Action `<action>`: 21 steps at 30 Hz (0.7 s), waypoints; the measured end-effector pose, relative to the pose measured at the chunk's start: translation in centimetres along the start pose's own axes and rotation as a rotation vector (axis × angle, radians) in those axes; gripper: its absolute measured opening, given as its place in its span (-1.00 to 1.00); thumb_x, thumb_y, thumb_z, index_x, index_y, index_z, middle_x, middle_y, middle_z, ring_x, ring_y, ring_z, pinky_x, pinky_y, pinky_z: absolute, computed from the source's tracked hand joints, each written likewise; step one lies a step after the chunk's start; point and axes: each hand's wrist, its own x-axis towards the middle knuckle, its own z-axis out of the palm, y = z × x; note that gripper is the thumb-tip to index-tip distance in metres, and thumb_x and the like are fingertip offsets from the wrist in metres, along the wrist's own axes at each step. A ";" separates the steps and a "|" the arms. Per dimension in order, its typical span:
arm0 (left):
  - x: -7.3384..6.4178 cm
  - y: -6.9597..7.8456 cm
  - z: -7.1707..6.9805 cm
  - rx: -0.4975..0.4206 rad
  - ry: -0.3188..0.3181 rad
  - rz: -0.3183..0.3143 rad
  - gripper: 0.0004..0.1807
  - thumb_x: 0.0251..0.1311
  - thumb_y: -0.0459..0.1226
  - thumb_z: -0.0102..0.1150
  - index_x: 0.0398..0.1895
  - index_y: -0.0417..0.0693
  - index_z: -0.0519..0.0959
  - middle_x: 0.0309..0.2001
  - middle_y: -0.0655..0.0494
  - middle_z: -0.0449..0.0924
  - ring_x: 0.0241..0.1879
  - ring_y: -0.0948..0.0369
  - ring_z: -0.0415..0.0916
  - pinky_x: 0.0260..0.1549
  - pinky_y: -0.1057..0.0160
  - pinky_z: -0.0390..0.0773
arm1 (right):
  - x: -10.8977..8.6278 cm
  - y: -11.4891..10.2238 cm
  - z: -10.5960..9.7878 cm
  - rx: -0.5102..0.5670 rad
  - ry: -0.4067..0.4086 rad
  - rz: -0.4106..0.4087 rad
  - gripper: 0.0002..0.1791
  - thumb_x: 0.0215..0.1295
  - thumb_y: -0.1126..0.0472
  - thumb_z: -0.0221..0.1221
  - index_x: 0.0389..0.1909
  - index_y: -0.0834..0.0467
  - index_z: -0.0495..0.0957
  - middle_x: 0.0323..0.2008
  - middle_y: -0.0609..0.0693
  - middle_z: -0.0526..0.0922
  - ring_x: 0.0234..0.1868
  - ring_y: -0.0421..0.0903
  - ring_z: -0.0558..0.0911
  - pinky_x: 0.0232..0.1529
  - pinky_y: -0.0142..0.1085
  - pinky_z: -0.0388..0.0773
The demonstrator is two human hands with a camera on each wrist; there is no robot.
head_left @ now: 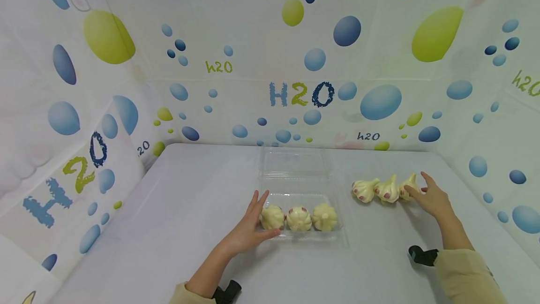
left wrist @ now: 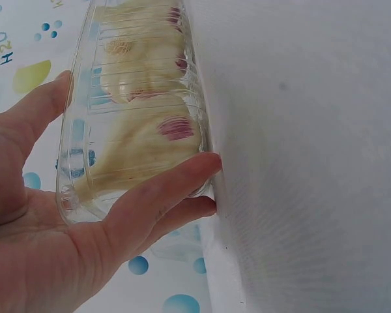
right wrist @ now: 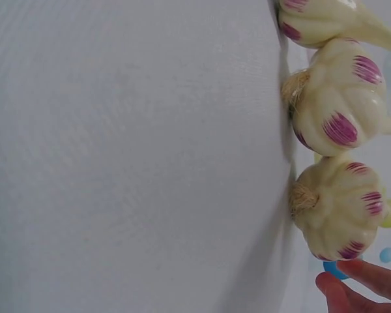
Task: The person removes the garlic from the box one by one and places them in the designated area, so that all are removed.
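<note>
A clear plastic clamshell box [head_left: 337, 229] lies with its lid [head_left: 295, 161] folded back. Three garlic bulbs stand in a row in its front half: a left one [head_left: 273, 218], a middle one [head_left: 299, 219] and a right one [head_left: 325, 217]. My left hand [head_left: 249, 229] spans the box's left end, thumb along the front wall and fingers at the far side. To the right lie three more bulbs side by side, the near two touching in the right wrist view. Over the outermost bulb [right wrist: 339, 208], my right hand [head_left: 436, 201] spreads its thumb and fingers, the fingertips close to it.
A white table [head_left: 190, 191] carries everything. Behind it and at both sides hangs a curtain [head_left: 253, 27] with blue and green dots and H2O lettering. A black wrist camera [head_left: 422, 255] sits at the right cuff, another [head_left: 228, 292] at the left.
</note>
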 end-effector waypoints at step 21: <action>0.0 -0.1 0.1 0.000 0.000 -0.001 -0.02 0.07 -0.12 0.27 0.45 0.08 -0.15 0.42 -0.18 -0.46 0.36 -0.19 -0.33 0.11 -0.32 0.00 | -1.6 -1.0 -0.8 0.058 0.055 0.013 0.03 0.26 -0.30 -0.13 0.37 0.30 -0.41 0.15 0.60 0.11 0.06 0.60 0.13 -0.12 0.33 0.24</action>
